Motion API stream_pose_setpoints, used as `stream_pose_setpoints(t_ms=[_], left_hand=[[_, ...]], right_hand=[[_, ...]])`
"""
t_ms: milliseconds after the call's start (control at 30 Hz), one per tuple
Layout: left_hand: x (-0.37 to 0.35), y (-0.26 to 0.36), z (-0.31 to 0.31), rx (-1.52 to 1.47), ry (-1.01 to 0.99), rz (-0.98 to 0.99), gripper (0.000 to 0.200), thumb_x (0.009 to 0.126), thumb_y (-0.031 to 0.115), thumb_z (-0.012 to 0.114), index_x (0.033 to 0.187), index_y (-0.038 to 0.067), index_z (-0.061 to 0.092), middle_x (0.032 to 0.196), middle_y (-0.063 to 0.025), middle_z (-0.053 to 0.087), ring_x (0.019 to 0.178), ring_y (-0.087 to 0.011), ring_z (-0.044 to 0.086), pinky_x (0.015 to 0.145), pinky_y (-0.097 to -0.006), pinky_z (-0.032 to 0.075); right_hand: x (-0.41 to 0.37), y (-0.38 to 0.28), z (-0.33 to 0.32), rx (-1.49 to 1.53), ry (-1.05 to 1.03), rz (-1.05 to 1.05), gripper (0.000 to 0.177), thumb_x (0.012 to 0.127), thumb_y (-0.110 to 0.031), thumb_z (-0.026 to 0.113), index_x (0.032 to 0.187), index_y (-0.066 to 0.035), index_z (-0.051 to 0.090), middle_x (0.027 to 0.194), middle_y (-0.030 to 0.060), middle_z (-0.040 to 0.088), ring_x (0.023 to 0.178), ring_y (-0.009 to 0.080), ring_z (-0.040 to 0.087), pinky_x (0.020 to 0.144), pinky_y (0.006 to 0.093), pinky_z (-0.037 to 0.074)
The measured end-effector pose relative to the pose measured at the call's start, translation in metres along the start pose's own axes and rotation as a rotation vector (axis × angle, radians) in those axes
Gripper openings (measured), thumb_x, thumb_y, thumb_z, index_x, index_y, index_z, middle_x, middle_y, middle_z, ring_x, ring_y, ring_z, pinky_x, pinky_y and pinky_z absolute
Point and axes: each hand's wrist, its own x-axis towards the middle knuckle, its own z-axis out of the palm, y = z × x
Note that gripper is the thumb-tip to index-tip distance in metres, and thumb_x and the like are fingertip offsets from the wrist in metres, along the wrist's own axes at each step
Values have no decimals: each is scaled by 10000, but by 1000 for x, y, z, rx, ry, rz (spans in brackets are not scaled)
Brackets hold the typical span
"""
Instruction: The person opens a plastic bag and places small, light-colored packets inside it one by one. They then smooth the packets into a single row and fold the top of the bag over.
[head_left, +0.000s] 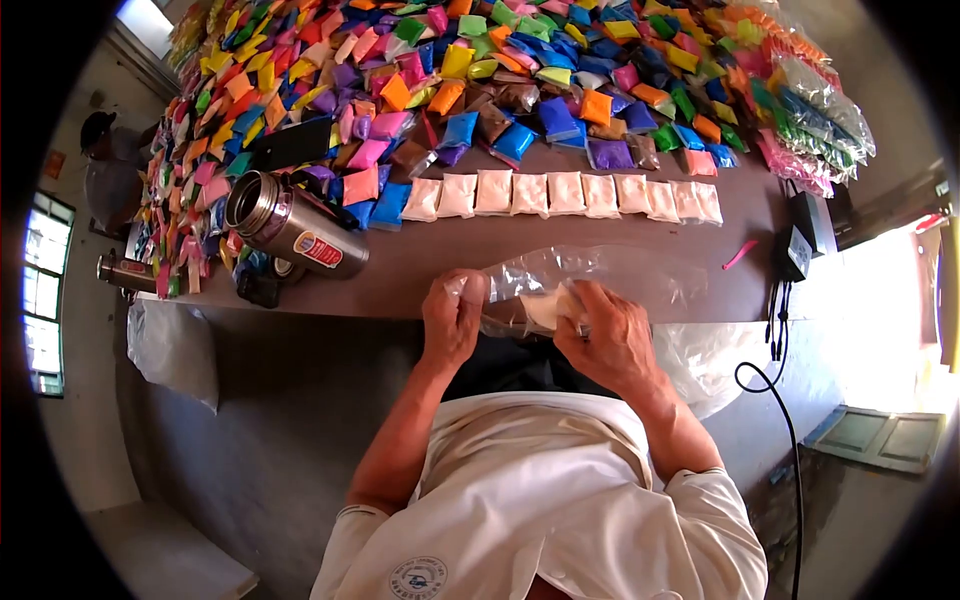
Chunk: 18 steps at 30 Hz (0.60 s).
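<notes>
While a steel flask (305,235) leans open-mouthed at far L on the brown table (420,248), L hand (453,318) is closed on the L end of a clear bag (525,268), thin, shiny & crinkled, at the table's near edge. Pale pkt (541,311), cream-colored, smallish & soft-looking, sits btwn hands, against the bag; can't tell if fully inside. R hand (608,335) has its R side pinched w/ curled fingers. Behind, L to R: row of similar cream pkts (493,192), flat & approx. rectangular, side by side; then a pink strip (740,254) & black adapter (796,254) w/ cable.
</notes>
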Motion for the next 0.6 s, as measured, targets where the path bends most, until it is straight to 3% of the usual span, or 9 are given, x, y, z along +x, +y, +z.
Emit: stream_pose_setpoints(t_ms=[100,167,267,333,467,533,600], left_hand=[[6,10,-1,-174,-42,-158,265,1017,201,541,885,-9,636,757,-92,612,713,-208,580,670,-312,463],[6,13,1,-248,-19,-355,347,1038,256,518,880,-29,639,814,-50,638,769,-111,556,709,-268,450],[7,14,7,-317,37,-440,369,1037,282,527,886,-27,661,826,-31,643,769,-89,547,710,-256,443],[8,14,11,-326,42,-415,375,1041,299,527,892,-18,658,791,-16,624,739,-79,533,676,-252,438],[7,18,16,-351,23,-417,400,1048,336,523,903,-12,653,749,-5,607,708,-64,520,643,-242,436],[7,18,15,-341,8,-395,396,1052,333,515,909,-11,648,761,-7,613,712,-65,523,645,-246,441],[7,18,14,-331,-5,-374,393,1056,330,508,916,-10,643,773,-10,619,717,-65,526,648,-250,447]], right_hand=[[4,-5,-3,-29,-26,-49,261,749,-68,654,989,8,584,833,186,645,742,417,628,644,467,515],[8,-5,-1,-32,-20,-95,250,742,-71,655,969,4,583,830,182,646,733,420,625,641,480,512],[16,-5,7,5,-51,-122,200,735,-86,652,890,-11,549,811,192,649,720,416,634,642,507,502],[19,-5,14,-4,-148,-49,164,751,-107,651,840,-11,552,783,208,651,711,418,639,627,507,505],[29,-4,29,-4,-126,10,181,783,-151,666,806,-13,550,754,218,647,679,425,638,604,510,509],[32,-4,40,23,56,21,235,810,-203,688,803,-16,545,728,211,638,644,433,630,585,513,510],[27,-8,51,47,71,72,250,789,-209,702,815,-10,553,759,211,643,687,443,630,621,510,509]])
